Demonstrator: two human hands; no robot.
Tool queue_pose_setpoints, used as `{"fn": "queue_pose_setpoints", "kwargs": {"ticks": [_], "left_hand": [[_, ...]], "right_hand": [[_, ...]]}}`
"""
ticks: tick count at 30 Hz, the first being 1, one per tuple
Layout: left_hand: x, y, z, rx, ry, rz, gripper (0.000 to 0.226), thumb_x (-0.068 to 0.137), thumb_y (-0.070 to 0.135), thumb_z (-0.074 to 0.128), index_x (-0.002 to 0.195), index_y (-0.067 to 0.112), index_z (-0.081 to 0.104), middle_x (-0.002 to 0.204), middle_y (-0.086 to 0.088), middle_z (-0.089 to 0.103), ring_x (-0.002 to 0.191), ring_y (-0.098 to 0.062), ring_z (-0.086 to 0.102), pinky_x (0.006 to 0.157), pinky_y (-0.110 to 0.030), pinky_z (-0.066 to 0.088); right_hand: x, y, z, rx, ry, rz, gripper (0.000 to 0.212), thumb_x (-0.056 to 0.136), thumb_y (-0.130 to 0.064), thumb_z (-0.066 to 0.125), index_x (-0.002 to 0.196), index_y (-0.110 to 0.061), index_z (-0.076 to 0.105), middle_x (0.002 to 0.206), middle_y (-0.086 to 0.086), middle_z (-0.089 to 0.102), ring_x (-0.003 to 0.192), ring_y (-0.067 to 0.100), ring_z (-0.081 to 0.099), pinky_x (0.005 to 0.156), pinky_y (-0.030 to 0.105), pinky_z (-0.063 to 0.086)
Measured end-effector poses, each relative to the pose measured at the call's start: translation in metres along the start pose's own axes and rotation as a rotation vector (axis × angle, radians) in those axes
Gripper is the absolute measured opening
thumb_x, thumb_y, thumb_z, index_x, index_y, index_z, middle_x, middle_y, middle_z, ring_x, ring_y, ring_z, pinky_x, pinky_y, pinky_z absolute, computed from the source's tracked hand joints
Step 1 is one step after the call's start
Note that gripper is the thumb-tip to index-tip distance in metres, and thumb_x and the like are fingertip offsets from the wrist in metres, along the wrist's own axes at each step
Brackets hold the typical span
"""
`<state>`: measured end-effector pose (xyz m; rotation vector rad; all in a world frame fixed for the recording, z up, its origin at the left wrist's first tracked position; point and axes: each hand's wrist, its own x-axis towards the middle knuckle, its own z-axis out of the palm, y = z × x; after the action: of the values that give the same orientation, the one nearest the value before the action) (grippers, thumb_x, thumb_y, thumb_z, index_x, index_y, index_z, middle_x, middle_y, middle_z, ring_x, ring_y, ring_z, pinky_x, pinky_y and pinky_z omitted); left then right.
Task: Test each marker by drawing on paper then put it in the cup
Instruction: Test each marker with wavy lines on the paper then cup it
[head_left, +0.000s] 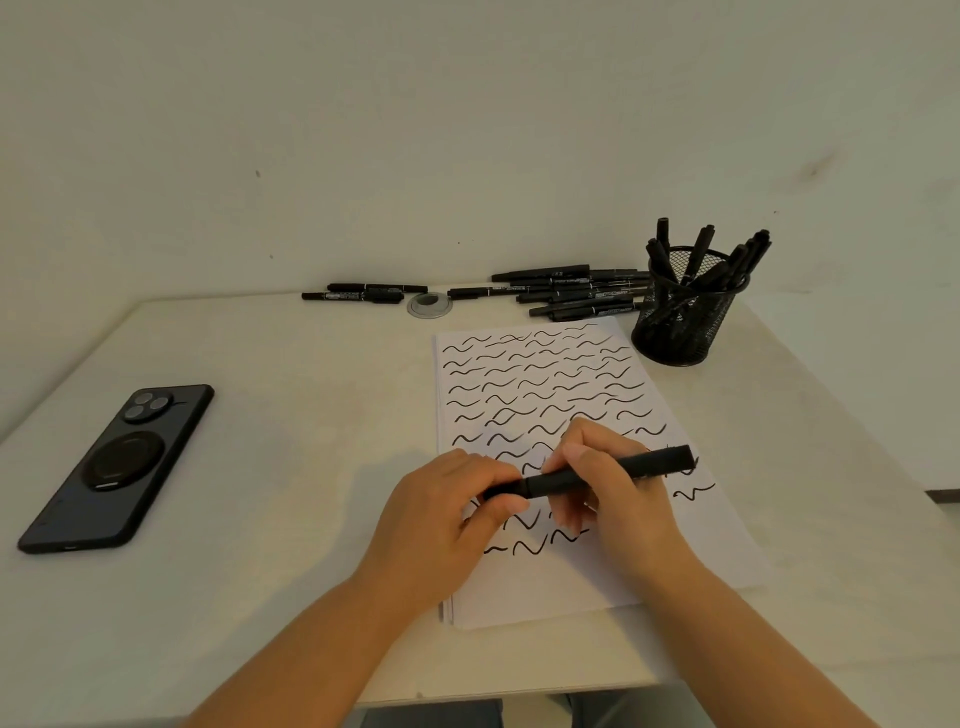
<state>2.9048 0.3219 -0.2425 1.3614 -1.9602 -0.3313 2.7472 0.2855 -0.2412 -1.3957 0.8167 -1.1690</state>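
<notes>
left hand (447, 512) pinches the cap end of a black marker (587, 474), thumb and fingers curled round it; right hand (605, 480) grips the barrel, fingers wrapped. marker lies level above the paper (540, 400), covered in wavy strokes. beyond: mesh cup (685, 317) holding markers, loose markers (566, 293), phone (117, 467) on the table (291, 395).

A single wide-angle camera sat on the person's head, looking forward and steeply down. It was close above the hands (524, 499), took in the whole tabletop (291, 374), and faced the wall (415, 130) behind it.
</notes>
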Motion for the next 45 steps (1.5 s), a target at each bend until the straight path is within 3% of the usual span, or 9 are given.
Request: {"fn": "queue_pose_setpoints", "kwargs": {"ticks": [7, 12, 17, 22, 29, 34, 39, 42, 45], "left_hand": [[0.001, 0.004, 0.002, -0.011, 0.002, 0.05, 0.036, 0.088, 0.043, 0.04, 0.083, 0.017, 0.065, 0.064, 0.026, 0.041, 0.065, -0.002, 0.041, 0.058, -0.015, 0.033], [-0.002, 0.003, 0.003, -0.078, -0.026, 0.054, 0.033, 0.088, 0.04, 0.04, 0.083, 0.018, 0.064, 0.064, 0.021, 0.048, 0.063, 0.0, 0.044, 0.058, -0.012, 0.034], [-0.004, 0.003, 0.007, -0.173, -0.108, 0.011, 0.033, 0.086, 0.042, 0.039, 0.079, 0.02, 0.063, 0.056, 0.022, 0.046, 0.06, -0.002, 0.047, 0.055, -0.013, 0.034], [-0.006, 0.001, 0.005, -0.276, -0.19, -0.03, 0.033, 0.085, 0.047, 0.04, 0.077, 0.024, 0.063, 0.056, 0.02, 0.052, 0.055, -0.004, 0.048, 0.053, -0.012, 0.034], [-0.006, -0.001, 0.007, -0.258, -0.246, -0.034, 0.032, 0.085, 0.051, 0.037, 0.083, 0.027, 0.058, 0.057, 0.015, 0.052, 0.057, -0.016, 0.05, 0.051, -0.017, 0.035], [-0.003, -0.001, 0.007, -0.266, -0.16, -0.077, 0.026, 0.083, 0.054, 0.04, 0.087, 0.04, 0.061, 0.067, 0.025, 0.059, 0.059, -0.006, 0.052, 0.054, -0.02, 0.041], [-0.002, -0.005, -0.003, -0.202, -0.025, -0.11, 0.015, 0.081, 0.05, 0.046, 0.089, 0.051, 0.058, 0.072, 0.026, 0.061, 0.067, 0.0, 0.053, 0.058, -0.009, 0.036], [0.001, -0.008, -0.009, -0.099, 0.02, -0.141, 0.021, 0.08, 0.052, 0.049, 0.091, 0.042, 0.063, 0.07, 0.021, 0.061, 0.074, 0.0, 0.053, 0.062, -0.013, 0.04], [0.015, -0.006, -0.016, 0.011, 0.0, -0.138, 0.021, 0.08, 0.047, 0.049, 0.087, 0.034, 0.064, 0.068, 0.021, 0.057, 0.077, -0.001, 0.051, 0.06, -0.012, 0.036]], "right_hand": [[0.0, 0.004, 0.001, 0.01, 0.007, -0.023, 0.028, 0.077, -0.016, 0.037, 0.054, -0.007, 0.051, 0.036, 0.004, 0.045, 0.033, 0.013, 0.038, 0.038, 0.017, 0.031], [-0.003, 0.004, 0.003, 0.036, -0.005, -0.096, 0.027, 0.074, -0.022, 0.042, 0.052, -0.009, 0.05, 0.038, 0.004, 0.043, 0.033, 0.014, 0.036, 0.038, 0.016, 0.029], [-0.007, 0.005, 0.001, 0.045, -0.047, -0.14, 0.027, 0.071, -0.026, 0.04, 0.05, -0.013, 0.052, 0.046, 0.019, 0.042, 0.034, 0.013, 0.037, 0.041, 0.013, 0.029], [-0.008, 0.009, 0.0, 0.042, -0.087, -0.181, 0.029, 0.073, -0.022, 0.04, 0.052, -0.005, 0.049, 0.045, 0.002, 0.043, 0.034, 0.011, 0.038, 0.04, 0.014, 0.03], [-0.009, 0.008, -0.003, 0.016, -0.093, -0.18, 0.028, 0.073, -0.025, 0.04, 0.052, -0.008, 0.049, 0.05, 0.018, 0.044, 0.035, 0.009, 0.039, 0.039, 0.014, 0.031], [-0.004, 0.002, -0.006, -0.019, -0.053, -0.067, 0.027, 0.07, -0.031, 0.045, 0.052, -0.014, 0.055, 0.041, -0.001, 0.047, 0.038, 0.007, 0.041, 0.04, 0.014, 0.032], [0.004, -0.005, -0.023, 0.028, 0.156, 0.072, 0.02, 0.075, -0.022, 0.056, 0.055, -0.021, 0.058, 0.042, -0.005, 0.046, 0.039, 0.01, 0.041, 0.039, 0.015, 0.031], [0.007, -0.014, -0.042, -0.2, 0.068, 0.097, 0.025, 0.084, -0.016, 0.061, 0.06, -0.021, 0.06, 0.047, -0.003, 0.055, 0.041, 0.005, 0.045, 0.04, 0.012, 0.035], [0.012, -0.028, -0.054, -0.552, -0.152, 0.031, 0.011, 0.082, -0.023, 0.063, 0.072, -0.029, 0.064, 0.057, -0.01, 0.061, 0.047, 0.001, 0.048, 0.046, 0.009, 0.036]]}}
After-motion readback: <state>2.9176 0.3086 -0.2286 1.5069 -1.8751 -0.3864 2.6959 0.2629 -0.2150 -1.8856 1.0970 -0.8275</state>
